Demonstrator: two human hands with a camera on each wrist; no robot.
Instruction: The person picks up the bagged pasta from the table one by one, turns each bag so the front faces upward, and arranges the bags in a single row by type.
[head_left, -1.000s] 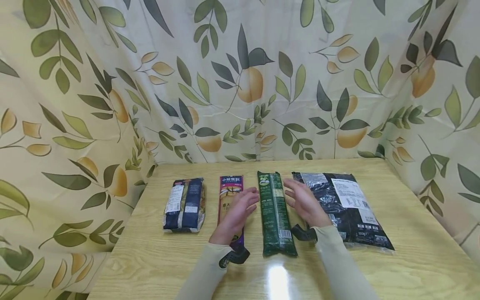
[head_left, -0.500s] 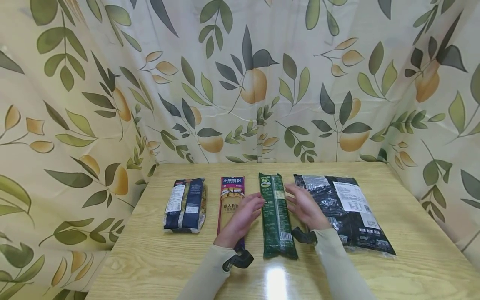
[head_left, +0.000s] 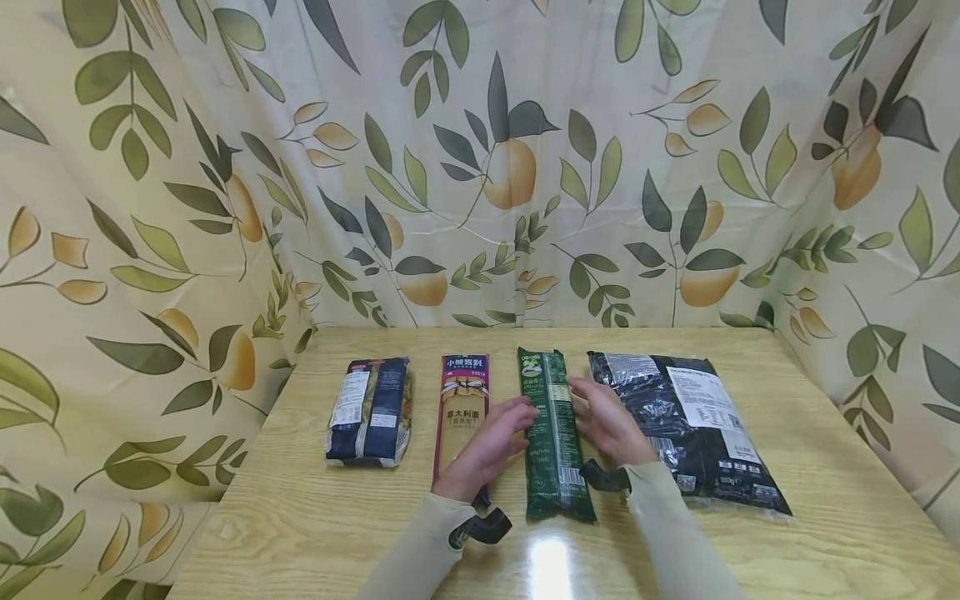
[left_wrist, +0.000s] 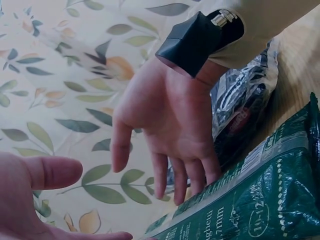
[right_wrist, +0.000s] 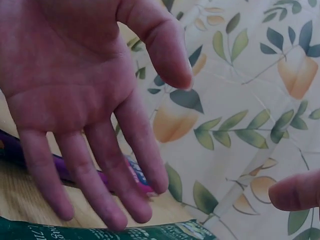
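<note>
A long green spaghetti packet (head_left: 546, 454) lies lengthwise on the table between both hands. My left hand (head_left: 491, 446) is at its left side, fingertips at the packet's edge; whether they touch is unclear. My right hand (head_left: 611, 423) is on the opposite side, its fingers extended and slightly spread, as the right wrist view shows its palm (right_wrist: 75, 85). Neither hand grips anything. Partly behind the left hand lies a purple and yellow pasta packet (head_left: 462, 408). In the left wrist view, the green packet's printed side (left_wrist: 250, 200) runs below the right hand.
A navy pasta bag (head_left: 371, 412) lies at the left of the wooden table (head_left: 300, 533). On the right, a large black plastic bag (head_left: 690, 425) with white labels lies close to the right hand. A leaf-and-fruit patterned curtain (head_left: 480, 275) stands behind the table.
My left hand has moved right, closer to the green spaghetti packet. The right hand has shifted only slightly beside it. The packets stay in place; the head view has tilted a little.
</note>
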